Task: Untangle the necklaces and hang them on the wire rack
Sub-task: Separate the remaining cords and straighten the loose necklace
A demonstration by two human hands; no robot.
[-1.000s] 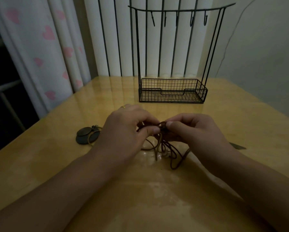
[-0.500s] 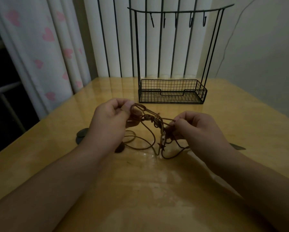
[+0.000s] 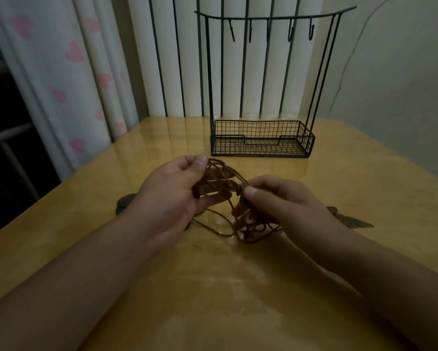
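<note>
Since half a second ago, the cord loops are drawn closer together between the hands, held just above the glossy yellow wooden bench (image 3: 339, 188). The tangled brown cord necklaces (image 3: 238, 198) are pinched by the left hand (image 3: 172, 193) and right hand (image 3: 283, 201), well short of the black wire rack (image 3: 262, 138). Light, limp and easily snagged, the cords are best taken beside the knot.
</note>
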